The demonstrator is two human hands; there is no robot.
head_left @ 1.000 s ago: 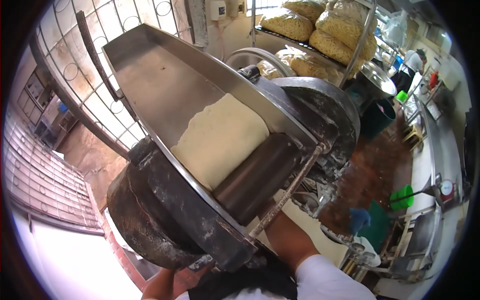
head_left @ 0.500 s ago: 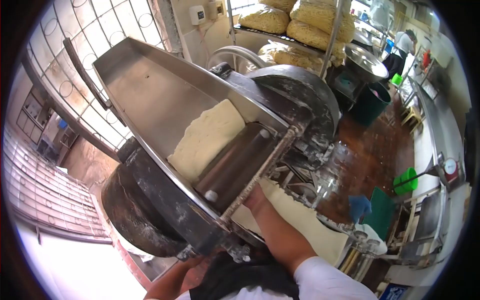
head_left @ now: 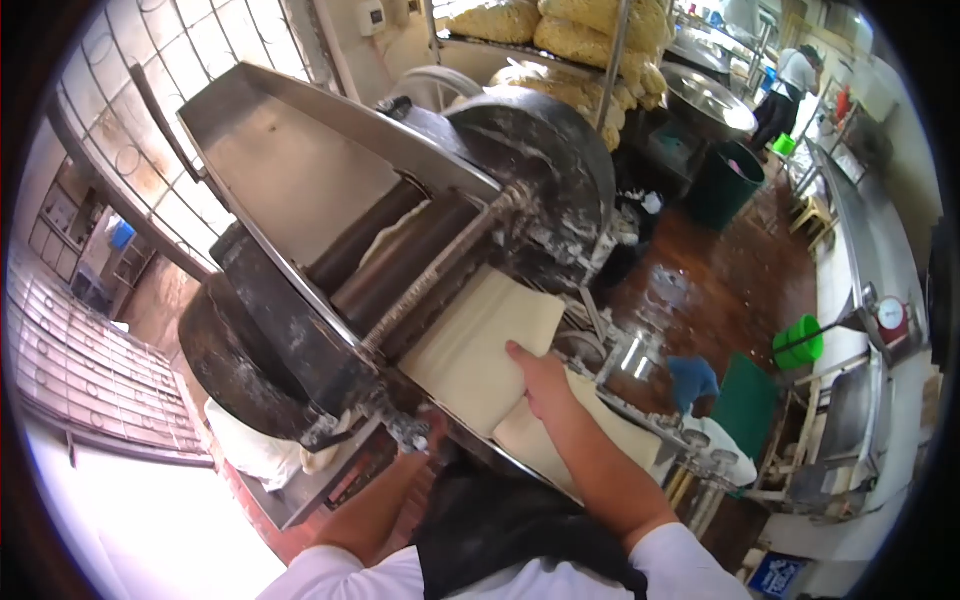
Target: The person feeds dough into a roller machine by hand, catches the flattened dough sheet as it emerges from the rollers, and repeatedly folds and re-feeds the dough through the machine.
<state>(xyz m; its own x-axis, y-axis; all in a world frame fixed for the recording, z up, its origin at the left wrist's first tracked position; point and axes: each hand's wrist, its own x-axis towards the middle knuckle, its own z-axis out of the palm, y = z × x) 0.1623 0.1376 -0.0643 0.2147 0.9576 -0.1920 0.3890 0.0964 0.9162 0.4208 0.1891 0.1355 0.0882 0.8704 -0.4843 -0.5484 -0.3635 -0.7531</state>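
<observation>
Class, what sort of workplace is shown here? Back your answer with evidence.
Probably a small bakery or pasta workshop: a roller machine with a dough sheet, bulging bags on a rack, and a dial scale.

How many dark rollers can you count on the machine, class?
2: the far roller, next to the sloping metal tray, and the near roller, with dough between them. Others may be hidden inside.

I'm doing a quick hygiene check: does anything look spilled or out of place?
Yes: a pale, shiny patch on the floor beside the machine, possibly wet, possibly glare. White residue also crusts the machine's dark metal.
</observation>
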